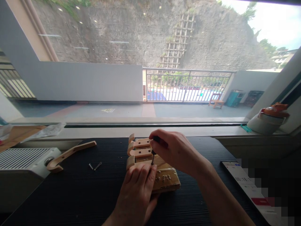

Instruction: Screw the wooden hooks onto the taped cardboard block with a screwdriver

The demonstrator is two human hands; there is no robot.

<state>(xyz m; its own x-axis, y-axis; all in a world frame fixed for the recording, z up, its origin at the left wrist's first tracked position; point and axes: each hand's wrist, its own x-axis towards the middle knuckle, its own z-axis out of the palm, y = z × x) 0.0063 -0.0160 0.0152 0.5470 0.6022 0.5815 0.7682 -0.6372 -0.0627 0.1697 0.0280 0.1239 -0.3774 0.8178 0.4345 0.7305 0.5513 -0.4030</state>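
My right hand [172,150] is closed around the dark handle of a screwdriver [153,154], its shaft pointing down at a pale wooden hook. My left hand [138,185] grips that nearest wooden hook [130,162] beside the screwdriver's tip, covering most of it. Further back, more curved wooden hooks [139,152] with dark holes lie side by side on a brown block [168,185] wrapped in clear film. Small screws [166,177] rest in a group on the block's near right part.
A loose wooden hook [70,153] lies at the table's left edge, by a white slatted appliance [28,158]. Several screws [95,166] sit on the black table [94,201]. A phone [249,191] lies at right; a lidded container [268,119] stands on the window sill [113,132].
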